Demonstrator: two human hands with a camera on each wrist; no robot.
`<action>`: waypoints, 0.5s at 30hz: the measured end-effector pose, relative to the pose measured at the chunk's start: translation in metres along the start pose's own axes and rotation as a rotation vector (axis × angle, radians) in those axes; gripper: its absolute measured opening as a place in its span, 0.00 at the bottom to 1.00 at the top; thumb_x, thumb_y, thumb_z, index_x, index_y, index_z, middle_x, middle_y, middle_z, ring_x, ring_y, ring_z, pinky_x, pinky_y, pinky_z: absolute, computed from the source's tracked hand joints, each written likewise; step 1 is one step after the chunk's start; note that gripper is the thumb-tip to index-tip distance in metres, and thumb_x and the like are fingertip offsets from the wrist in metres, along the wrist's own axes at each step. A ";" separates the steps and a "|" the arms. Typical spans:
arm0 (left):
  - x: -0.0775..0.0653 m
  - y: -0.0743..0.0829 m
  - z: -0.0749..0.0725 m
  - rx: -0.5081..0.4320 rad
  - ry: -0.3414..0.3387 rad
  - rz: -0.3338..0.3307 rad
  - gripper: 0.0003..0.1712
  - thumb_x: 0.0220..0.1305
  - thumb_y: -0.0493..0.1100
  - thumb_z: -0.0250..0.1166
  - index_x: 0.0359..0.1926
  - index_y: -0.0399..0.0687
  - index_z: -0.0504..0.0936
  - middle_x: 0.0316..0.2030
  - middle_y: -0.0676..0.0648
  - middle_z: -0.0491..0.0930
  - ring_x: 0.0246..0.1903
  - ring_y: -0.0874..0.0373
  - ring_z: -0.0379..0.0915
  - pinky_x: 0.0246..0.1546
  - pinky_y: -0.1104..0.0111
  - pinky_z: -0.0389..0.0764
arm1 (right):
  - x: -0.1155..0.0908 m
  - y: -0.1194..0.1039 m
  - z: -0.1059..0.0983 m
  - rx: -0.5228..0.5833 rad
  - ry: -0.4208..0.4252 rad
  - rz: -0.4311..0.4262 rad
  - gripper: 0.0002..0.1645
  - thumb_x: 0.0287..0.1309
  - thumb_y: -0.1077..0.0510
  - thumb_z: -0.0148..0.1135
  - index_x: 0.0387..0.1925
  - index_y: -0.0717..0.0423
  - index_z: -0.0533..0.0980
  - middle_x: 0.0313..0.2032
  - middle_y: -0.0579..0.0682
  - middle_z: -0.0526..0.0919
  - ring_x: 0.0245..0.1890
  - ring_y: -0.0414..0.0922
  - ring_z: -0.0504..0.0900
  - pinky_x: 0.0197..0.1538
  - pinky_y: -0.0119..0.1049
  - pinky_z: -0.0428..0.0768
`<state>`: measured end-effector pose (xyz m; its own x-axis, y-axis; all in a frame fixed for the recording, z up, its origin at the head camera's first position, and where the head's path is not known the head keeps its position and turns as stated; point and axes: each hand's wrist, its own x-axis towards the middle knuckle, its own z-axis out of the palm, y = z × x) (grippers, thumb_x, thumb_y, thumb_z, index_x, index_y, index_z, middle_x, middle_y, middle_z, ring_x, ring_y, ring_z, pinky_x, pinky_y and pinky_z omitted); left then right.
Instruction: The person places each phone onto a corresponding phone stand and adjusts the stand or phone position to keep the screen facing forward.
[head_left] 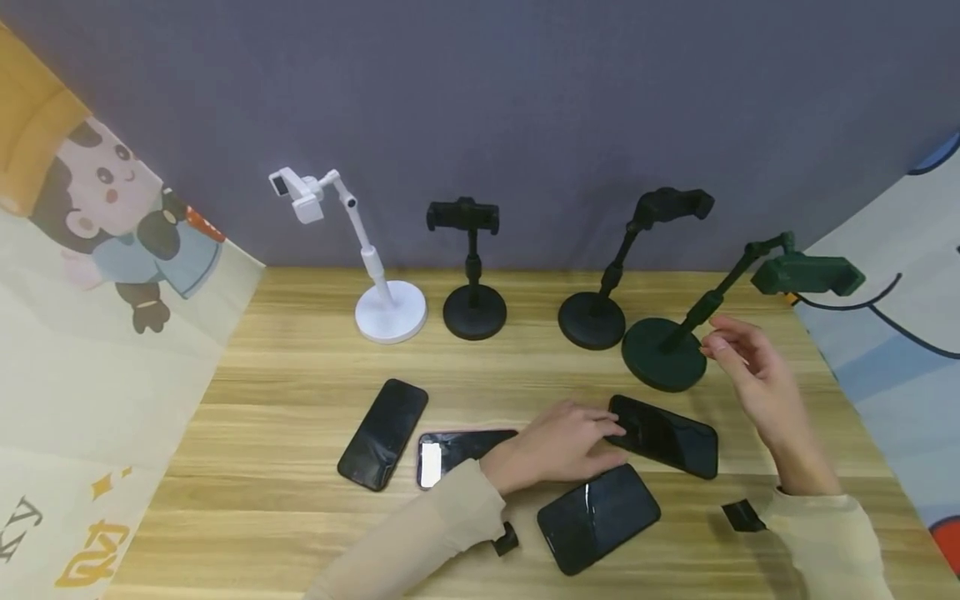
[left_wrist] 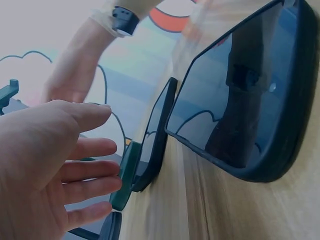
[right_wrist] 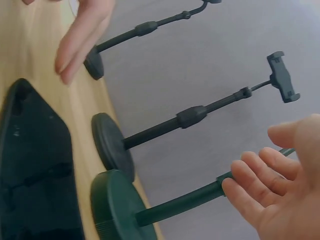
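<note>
In the head view my left hand (head_left: 566,442) reaches across the table over two phones, its fingertips at the left end of a black phone (head_left: 671,440). Below that hand lies another dark phone (head_left: 600,517). The left wrist view shows the fingers of the left hand (left_wrist: 60,170) extended and nothing in the palm. Beside the pole of a dark green phone stand (head_left: 652,362) is my right hand (head_left: 768,392), fingers loosely bent. From the right wrist, the right hand (right_wrist: 285,192) has its thumb apart and fingertips close to the green pole (right_wrist: 185,202).
Along the back wall stand a white phone stand (head_left: 390,312) and two black ones, one in the middle (head_left: 474,312) and one further right (head_left: 591,321). A phone (head_left: 382,433) lies at left; another phone (head_left: 465,450) is partly covered by the left forearm. Printed panels (head_left: 135,367) border both sides.
</note>
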<state>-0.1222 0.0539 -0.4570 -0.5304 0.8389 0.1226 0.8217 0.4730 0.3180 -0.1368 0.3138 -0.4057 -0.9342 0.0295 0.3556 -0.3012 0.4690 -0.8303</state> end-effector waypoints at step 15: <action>-0.017 -0.001 -0.005 -0.058 0.040 -0.040 0.27 0.69 0.61 0.48 0.57 0.52 0.79 0.56 0.51 0.77 0.56 0.64 0.69 0.60 0.73 0.67 | -0.019 0.020 0.020 -0.131 -0.175 0.066 0.20 0.67 0.57 0.51 0.57 0.60 0.71 0.44 0.49 0.75 0.44 0.31 0.71 0.44 0.13 0.68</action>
<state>-0.1148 0.0376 -0.4553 -0.5714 0.8075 0.1460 0.7869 0.4887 0.3768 -0.1284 0.3052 -0.4375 -0.9734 -0.0847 0.2128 -0.2217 0.5817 -0.7826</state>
